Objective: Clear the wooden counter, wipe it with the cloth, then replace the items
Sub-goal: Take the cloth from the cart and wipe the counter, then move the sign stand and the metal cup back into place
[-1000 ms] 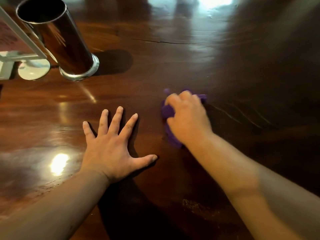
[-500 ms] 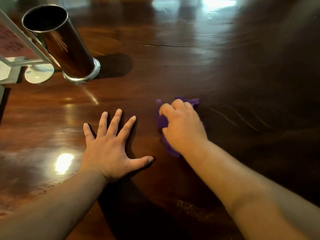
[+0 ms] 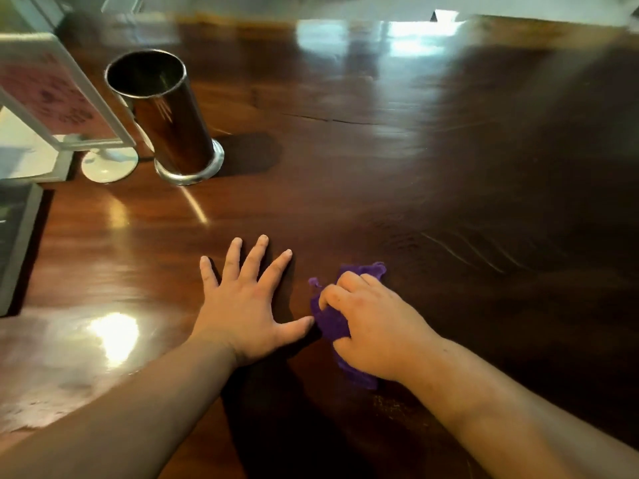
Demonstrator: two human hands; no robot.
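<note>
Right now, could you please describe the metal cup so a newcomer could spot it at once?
On the wooden counter, look to the far left corner. The metal cup stands beside a white sign holder; it alone is a tall, shiny, open-topped cylinder.
</note>
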